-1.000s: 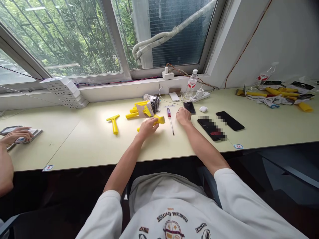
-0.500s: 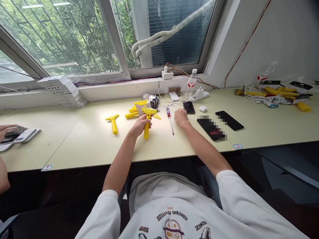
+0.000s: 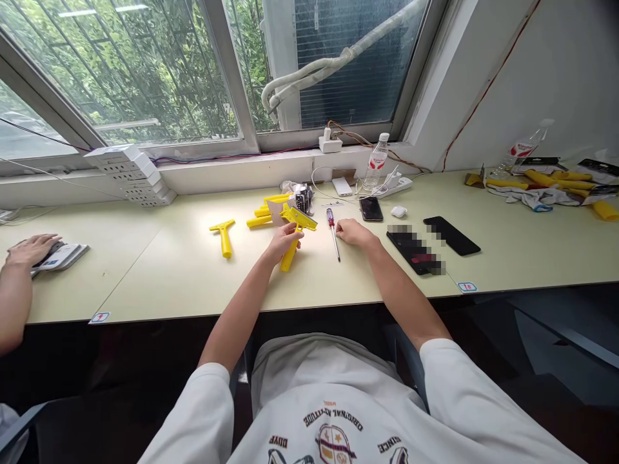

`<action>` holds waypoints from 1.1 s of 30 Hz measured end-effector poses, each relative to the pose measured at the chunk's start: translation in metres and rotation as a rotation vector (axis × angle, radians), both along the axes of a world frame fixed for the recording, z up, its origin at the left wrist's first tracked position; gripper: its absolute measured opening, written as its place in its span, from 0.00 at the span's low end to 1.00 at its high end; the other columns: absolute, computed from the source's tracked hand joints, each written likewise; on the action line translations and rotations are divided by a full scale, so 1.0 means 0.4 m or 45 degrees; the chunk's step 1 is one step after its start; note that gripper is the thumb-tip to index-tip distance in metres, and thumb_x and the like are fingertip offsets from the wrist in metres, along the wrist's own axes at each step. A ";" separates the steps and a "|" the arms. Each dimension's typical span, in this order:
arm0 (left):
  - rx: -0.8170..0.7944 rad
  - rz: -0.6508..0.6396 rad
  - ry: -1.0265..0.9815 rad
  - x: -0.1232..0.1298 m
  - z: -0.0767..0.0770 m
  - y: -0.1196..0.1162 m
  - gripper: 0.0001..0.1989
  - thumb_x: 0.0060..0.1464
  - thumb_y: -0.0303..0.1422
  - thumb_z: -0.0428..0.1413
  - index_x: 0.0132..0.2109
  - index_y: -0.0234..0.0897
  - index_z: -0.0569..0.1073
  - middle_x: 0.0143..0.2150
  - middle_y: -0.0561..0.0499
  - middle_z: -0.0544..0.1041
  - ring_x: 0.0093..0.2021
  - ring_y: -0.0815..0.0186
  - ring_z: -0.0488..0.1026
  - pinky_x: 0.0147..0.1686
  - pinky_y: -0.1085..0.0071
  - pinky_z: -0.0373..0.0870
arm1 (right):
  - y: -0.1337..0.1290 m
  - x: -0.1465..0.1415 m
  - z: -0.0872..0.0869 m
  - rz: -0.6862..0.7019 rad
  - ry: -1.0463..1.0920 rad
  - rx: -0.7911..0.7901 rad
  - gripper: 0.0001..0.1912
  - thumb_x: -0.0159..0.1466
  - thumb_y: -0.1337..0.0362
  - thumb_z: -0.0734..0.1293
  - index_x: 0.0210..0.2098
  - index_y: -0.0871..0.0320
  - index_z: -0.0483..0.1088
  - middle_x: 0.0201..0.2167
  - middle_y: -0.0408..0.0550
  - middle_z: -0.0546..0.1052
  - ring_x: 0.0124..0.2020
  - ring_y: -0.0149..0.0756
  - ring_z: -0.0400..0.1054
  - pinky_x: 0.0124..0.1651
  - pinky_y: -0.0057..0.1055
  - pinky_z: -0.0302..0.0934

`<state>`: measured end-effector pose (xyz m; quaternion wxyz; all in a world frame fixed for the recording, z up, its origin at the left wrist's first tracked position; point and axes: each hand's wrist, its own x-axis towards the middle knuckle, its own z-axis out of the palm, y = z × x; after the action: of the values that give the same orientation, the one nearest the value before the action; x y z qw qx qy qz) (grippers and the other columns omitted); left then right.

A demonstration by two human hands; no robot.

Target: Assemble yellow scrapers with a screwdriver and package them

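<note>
in the head view, the left hand [image 3: 284, 243] closes firmly around the neck of a yellow plastic scraper [image 3: 289, 259], which sits mid-desk, handle angled toward the near edge. the right hand [image 3: 353, 232] rests empty on the pale desk [image 3: 159, 283], just right of a red-handled screwdriver [image 3: 333, 233].

Big windows [image 3: 228, 77] with gray metal frames run along the back of the long, pale green counter [image 3: 159, 283]. Lots of green trees [image 3: 159, 71] show through the glass, and soft daylight comes in. A fat white pipe [image 3: 329, 64] hangs outside. To the right is a white wall [image 3: 541, 84] with a thin red line [image 3: 488, 87] going up it. Under the counter it is dark.
</note>
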<state>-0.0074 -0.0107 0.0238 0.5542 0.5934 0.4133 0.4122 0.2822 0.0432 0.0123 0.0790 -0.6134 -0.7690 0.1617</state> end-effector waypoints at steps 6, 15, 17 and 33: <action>0.018 -0.001 0.130 0.014 -0.018 0.003 0.16 0.58 0.40 0.65 0.52 0.40 0.80 0.45 0.50 0.78 0.32 0.70 0.72 0.36 0.69 0.75 | -0.006 -0.004 -0.003 -0.039 -0.006 -0.029 0.10 0.75 0.65 0.68 0.49 0.59 0.82 0.52 0.63 0.85 0.51 0.47 0.79 0.47 0.32 0.64; -0.071 0.035 0.041 0.007 -0.039 0.020 0.20 0.61 0.49 0.66 0.46 0.35 0.80 0.40 0.48 0.79 0.25 0.70 0.74 0.27 0.70 0.72 | -0.016 0.009 0.002 -0.151 0.001 -0.044 0.11 0.73 0.59 0.71 0.44 0.61 0.82 0.49 0.65 0.84 0.46 0.47 0.78 0.43 0.33 0.62; -0.070 0.039 0.046 0.008 -0.039 0.021 0.18 0.61 0.47 0.66 0.44 0.35 0.80 0.38 0.48 0.79 0.25 0.70 0.74 0.27 0.70 0.72 | -0.019 0.007 0.001 -0.163 0.024 -0.025 0.09 0.72 0.62 0.71 0.43 0.61 0.81 0.48 0.66 0.84 0.44 0.47 0.78 0.42 0.34 0.61; -0.021 0.147 0.122 0.027 -0.034 0.013 0.11 0.54 0.39 0.66 0.36 0.36 0.79 0.31 0.51 0.76 0.24 0.68 0.70 0.26 0.68 0.68 | -0.059 -0.115 0.009 0.507 0.643 0.429 0.06 0.72 0.63 0.65 0.38 0.56 0.72 0.39 0.50 0.79 0.39 0.39 0.68 0.44 0.35 0.59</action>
<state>0.0036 -0.0055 0.0101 0.5139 0.5832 0.4763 0.4111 0.2362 0.0196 0.0158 0.3334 -0.3708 -0.8454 0.1913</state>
